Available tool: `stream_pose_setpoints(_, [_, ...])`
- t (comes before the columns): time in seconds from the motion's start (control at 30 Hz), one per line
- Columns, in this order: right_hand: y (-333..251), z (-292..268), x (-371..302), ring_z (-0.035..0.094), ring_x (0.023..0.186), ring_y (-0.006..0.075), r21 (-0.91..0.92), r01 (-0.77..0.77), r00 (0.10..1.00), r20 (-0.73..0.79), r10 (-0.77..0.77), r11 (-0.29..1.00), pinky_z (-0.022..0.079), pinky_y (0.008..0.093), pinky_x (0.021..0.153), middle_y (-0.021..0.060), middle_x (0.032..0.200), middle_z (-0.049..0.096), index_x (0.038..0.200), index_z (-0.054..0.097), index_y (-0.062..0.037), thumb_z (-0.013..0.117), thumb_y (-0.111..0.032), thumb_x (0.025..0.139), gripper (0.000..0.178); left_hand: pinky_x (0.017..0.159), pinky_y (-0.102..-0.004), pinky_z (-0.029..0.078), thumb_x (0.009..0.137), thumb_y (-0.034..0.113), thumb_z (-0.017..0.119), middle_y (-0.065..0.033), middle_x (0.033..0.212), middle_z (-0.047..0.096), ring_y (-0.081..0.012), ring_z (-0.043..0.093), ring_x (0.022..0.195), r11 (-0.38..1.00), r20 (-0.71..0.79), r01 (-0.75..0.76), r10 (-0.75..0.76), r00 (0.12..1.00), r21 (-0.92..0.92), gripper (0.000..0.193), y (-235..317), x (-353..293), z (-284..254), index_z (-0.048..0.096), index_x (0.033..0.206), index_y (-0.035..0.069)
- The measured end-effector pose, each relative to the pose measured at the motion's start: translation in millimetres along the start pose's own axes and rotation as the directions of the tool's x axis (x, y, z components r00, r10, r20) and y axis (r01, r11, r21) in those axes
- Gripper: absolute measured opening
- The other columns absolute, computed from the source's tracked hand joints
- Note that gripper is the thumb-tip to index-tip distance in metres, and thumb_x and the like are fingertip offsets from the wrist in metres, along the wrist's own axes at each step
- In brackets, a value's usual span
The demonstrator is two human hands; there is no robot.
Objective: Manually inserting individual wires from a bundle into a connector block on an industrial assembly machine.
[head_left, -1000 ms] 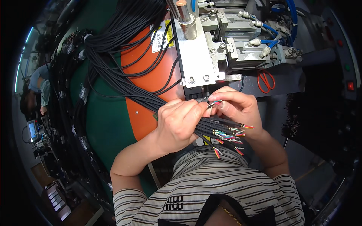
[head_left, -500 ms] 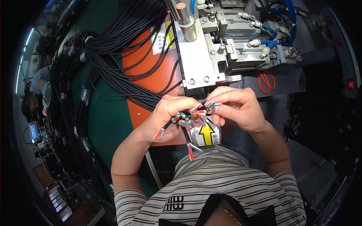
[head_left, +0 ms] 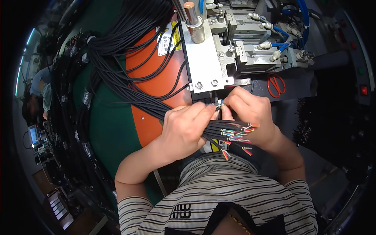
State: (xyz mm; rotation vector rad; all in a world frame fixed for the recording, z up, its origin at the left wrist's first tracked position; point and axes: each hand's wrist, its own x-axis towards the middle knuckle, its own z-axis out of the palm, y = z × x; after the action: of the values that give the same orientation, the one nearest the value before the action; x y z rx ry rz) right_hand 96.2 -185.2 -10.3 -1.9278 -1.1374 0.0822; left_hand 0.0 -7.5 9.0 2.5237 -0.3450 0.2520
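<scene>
My left hand is wrapped round a bundle of black cables. Their stripped ends fan out to the right below my fingers, showing thin red, white, yellow and teal wires. Between both hands' fingertips, one cable end with bared light-coloured wires is pinched at the front edge of the metal machine. My right hand closes thumb and forefinger on those wires. The cable bundle's loose ends partly cover the right palm.
More black cables run over an orange panel from the far left. Red-handled scissors lie right of the machine. Pneumatic cylinders with blue hoses stand behind. Wrapped cable bundles hang at left, where another person is visible.
My left hand has turned over, swinging the bundle's wire ends from pointing toward me to pointing right. Both hands' fingertips now meet at one cable end close to the machine.
</scene>
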Motion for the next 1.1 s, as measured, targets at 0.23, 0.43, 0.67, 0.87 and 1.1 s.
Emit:
stream_pose_setpoints(0.23, [6.0, 2.4, -5.1, 0.059, 0.056, 0.0281, -0.181, -0.022, 1.0, 0.017, 0.026, 0.983, 0.046, 0.0386, 0.047, 0.009, 0.073, 0.054, 0.077, 0.061, -0.0031, 0.064, -0.011, 0.08, 0.009, 0.058, -0.0346, 0.047, 0.064, 0.016, 0.074, -0.0108, 0.092, 0.059, -0.0255, 0.059, 0.075, 0.985, 0.019, -0.11, 0.109, 0.994, 0.135, 0.055, -4.5, -4.3, 3.8, 0.063, 0.114, -0.003])
stream_pose_setpoints(0.43, [5.8, 6.1, -7.2, 0.06, 0.057, 0.0269, -0.143, -0.026, 0.999, -0.024, 0.023, 0.989, 0.047, 0.0359, 0.049, 0.0092, 0.077, 0.059, 0.082, 0.063, -0.0014, 0.067, -0.005, 0.08, 0.006, 0.059, -0.0353, 0.046, 0.065, 0.018, 0.072, -0.01, 0.087, 0.054, -0.0252, 0.056, 0.073, 0.983, 0.106, -0.136, 0.123, 0.987, 0.125, 0.057, -0.3, 1.3, -2.9, 0.062, 0.117, -0.004])
stream_pose_setpoints(0.67, [3.0, 6.7, -8.5, 0.062, 0.058, 0.0269, -0.175, -0.03, 0.999, -0.025, 0.026, 0.984, 0.048, 0.0346, 0.05, 0.0093, 0.08, 0.062, 0.085, 0.065, -0.0003, 0.068, -0.003, 0.08, 0.006, 0.059, -0.0338, 0.047, 0.072, 0.009, 0.064, -0.0096, 0.084, 0.049, -0.0235, 0.053, 0.072, 0.954, 0.16, -0.159, 0.12, 0.98, 0.256, 0.047, 10.1, 5.4, -4.1, 0.062, 0.116, -0.006])
stream_pose_setpoints(0.87, [5.3, -0.7, -4.5, 0.063, 0.059, 0.0278, -0.207, -0.044, 0.996, 0.072, 0.06, 0.977, 0.049, 0.0343, 0.05, 0.0096, 0.079, 0.063, 0.085, 0.066, -0.0007, 0.068, -0.003, 0.08, 0.006, 0.06, -0.0327, 0.048, 0.073, 0.005, 0.061, -0.0095, 0.086, 0.05, -0.0227, 0.054, 0.072, 0.939, 0.185, -0.194, 0.146, 0.972, 0.282, 0.043, 12.8, 12.5, -4.5, 0.062, 0.114, -0.008])
stream_pose_setpoints(1.1, [10.1, 7.3, -7.3, 0.062, 0.057, 0.0284, -0.133, -0.03, 0.999, -0.031, 0.026, 0.991, 0.048, 0.0344, 0.05, 0.0101, 0.078, 0.063, 0.085, 0.066, -0.001, 0.069, -0.002, 0.079, 0.007, 0.061, -0.0327, 0.049, 0.073, 0.005, 0.061, -0.0096, 0.088, 0.052, -0.0227, 0.055, 0.074, 0.93, 0.265, -0.198, 0.116, 0.957, 0.31, 0.041, 13.6, 16.8, -7.1, 0.062, 0.112, -0.008])
